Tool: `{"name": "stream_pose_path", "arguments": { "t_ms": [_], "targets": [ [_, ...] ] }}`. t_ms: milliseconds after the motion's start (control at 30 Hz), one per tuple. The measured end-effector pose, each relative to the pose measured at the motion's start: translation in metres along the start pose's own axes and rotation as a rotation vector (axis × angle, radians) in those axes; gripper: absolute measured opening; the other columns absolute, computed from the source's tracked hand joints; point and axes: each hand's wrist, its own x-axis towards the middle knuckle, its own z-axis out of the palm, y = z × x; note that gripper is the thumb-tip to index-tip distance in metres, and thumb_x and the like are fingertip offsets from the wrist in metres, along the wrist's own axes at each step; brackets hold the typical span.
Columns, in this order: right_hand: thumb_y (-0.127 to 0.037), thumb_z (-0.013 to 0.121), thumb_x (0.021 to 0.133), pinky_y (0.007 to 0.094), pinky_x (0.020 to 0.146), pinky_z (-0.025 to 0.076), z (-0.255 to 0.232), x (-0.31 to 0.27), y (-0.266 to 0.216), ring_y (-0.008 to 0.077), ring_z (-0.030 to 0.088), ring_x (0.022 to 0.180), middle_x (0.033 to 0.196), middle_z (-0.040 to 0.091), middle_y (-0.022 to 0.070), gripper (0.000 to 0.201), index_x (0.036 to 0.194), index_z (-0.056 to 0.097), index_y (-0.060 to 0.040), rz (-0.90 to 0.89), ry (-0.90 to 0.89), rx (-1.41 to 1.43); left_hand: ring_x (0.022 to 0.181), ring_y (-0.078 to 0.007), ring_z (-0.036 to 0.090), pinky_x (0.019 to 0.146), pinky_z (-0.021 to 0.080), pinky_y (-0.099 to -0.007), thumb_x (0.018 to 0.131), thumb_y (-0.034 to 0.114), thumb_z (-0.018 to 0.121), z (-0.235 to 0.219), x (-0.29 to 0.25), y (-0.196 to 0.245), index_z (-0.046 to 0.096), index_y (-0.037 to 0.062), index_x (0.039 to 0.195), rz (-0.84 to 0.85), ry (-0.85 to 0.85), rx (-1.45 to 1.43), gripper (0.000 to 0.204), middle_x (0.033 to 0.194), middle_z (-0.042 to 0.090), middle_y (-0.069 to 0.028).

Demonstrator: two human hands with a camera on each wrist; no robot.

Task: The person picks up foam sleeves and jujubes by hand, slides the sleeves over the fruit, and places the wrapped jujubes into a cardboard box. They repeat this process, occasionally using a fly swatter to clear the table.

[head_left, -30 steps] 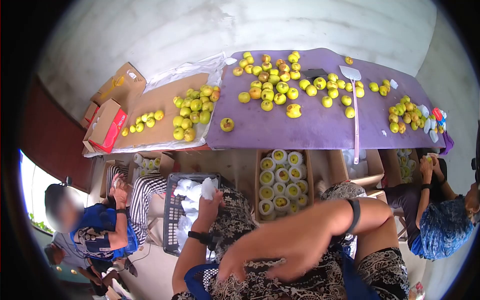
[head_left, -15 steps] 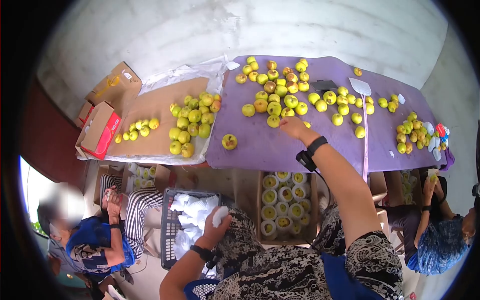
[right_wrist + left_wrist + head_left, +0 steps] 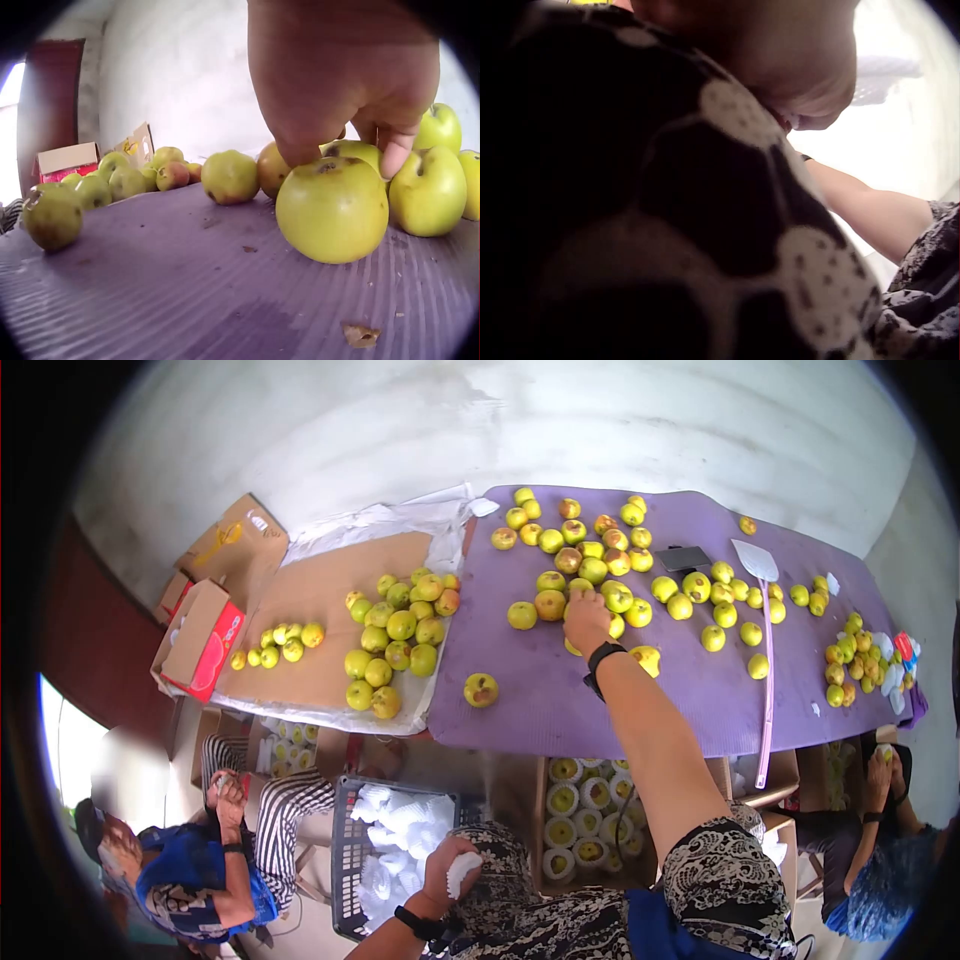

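Reaching out over the purple mat (image 3: 560, 710), I have my right hand (image 3: 586, 616) curled down over the top of a yellow-green apple (image 3: 332, 208), thumb and fingertips (image 3: 394, 159) pinching it around the stem end while it sits on the mat. It lies near the middle of the mat, at the near edge of the big cluster of apples (image 3: 590, 560), with neighbours touching or just beside it on the far side.

The apple looks firm, round and smooth-skinned, so I judge it will be solid in the hand, fairly weighty for its size and a bit slick. A hold from the top alone may roll it, so spreading my fingers lower around its widest part seems safer. There is a dark mark by the stem, and fruit like this bruises, so I would squeeze gently and avoid knocking it against the others.

My left hand (image 3: 450, 866) is down by my lap, beside the dark basket (image 3: 345, 840) of white foam sleeves, fingers closed around one white foam sleeve (image 3: 464, 872). That is soft, light and springy, and it crushes easily.
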Motion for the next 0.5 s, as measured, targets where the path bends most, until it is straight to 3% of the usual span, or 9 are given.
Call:
{"name": "stream_pose_path", "arguments": {
  "t_ms": [100,233,300,367,433,500],
  "targets": [
    [-0.022,0.073,0.077,0.0427,0.093,0.050,0.010,0.004,-0.001,0.0323,0.048,0.119,0.123,0.049,0.0144,0.054,0.122,0.048,-0.0057,0.083,-0.001,0.028,0.070,-0.0208,0.064,0.064,0.051,-0.0306,0.083,0.008,0.070,-0.001,0.000,0.001,0.057,0.0064,0.092,-0.001,-0.002,0.013,0.016,0.081,0.064,-0.0080],
    [-0.024,0.075,0.072,0.0418,0.098,0.046,-0.017,-0.012,0.005,0.0345,0.046,0.119,0.123,0.048,0.0174,0.061,0.124,0.050,-0.0020,0.042,0.043,0.139,0.073,-0.0231,0.064,0.066,0.051,-0.0316,0.081,0.010,0.071,0.001,-0.002,0.002,0.058,0.0065,0.094,0.044,0.045,-0.008,0.019,0.084,0.064,-0.0093],
    [-0.024,0.075,0.070,0.0410,0.099,0.044,-0.034,-0.021,0.010,0.0354,0.044,0.120,0.125,0.047,0.0182,0.066,0.128,0.049,-0.0021,-0.003,0.115,0.172,0.080,-0.0325,0.064,0.070,0.052,-0.0369,0.073,0.011,0.075,-0.001,-0.005,0.007,0.060,0.0092,0.094,-0.059,0.001,-0.076,0.027,0.089,0.064,-0.0110],
    [-0.025,0.076,0.069,0.0416,0.096,0.046,-0.045,-0.028,0.021,0.0346,0.050,0.115,0.121,0.052,0.0197,0.071,0.130,0.047,-0.0015,-0.056,0.215,0.252,0.080,-0.0323,0.064,0.070,0.052,-0.0366,0.073,0.011,0.075,0.001,-0.010,0.006,0.060,0.0090,0.094,-0.052,0.022,-0.072,0.026,0.088,0.064,-0.0113],
    [-0.028,0.077,0.067,0.0442,0.092,0.047,-0.059,-0.032,0.035,0.0366,0.054,0.105,0.111,0.057,0.0197,0.074,0.129,0.048,0.0003,-0.204,0.262,0.567,0.079,-0.0321,0.064,0.069,0.051,-0.0363,0.073,0.010,0.074,0.002,-0.015,0.005,0.060,0.0088,0.094,-0.046,0.044,-0.070,0.025,0.087,0.064,-0.0115],
    [-0.027,0.077,0.071,0.0419,0.091,0.048,-0.080,-0.055,0.046,0.0329,0.058,0.101,0.106,0.060,0.0172,0.071,0.130,0.048,0.0020,-0.281,0.297,0.640,0.077,-0.0230,0.064,0.070,0.051,-0.0308,0.082,0.012,0.070,-0.001,-0.017,0.008,0.058,0.0065,0.097,0.029,0.040,-0.022,0.020,0.087,0.064,-0.0087]
  ]
}}
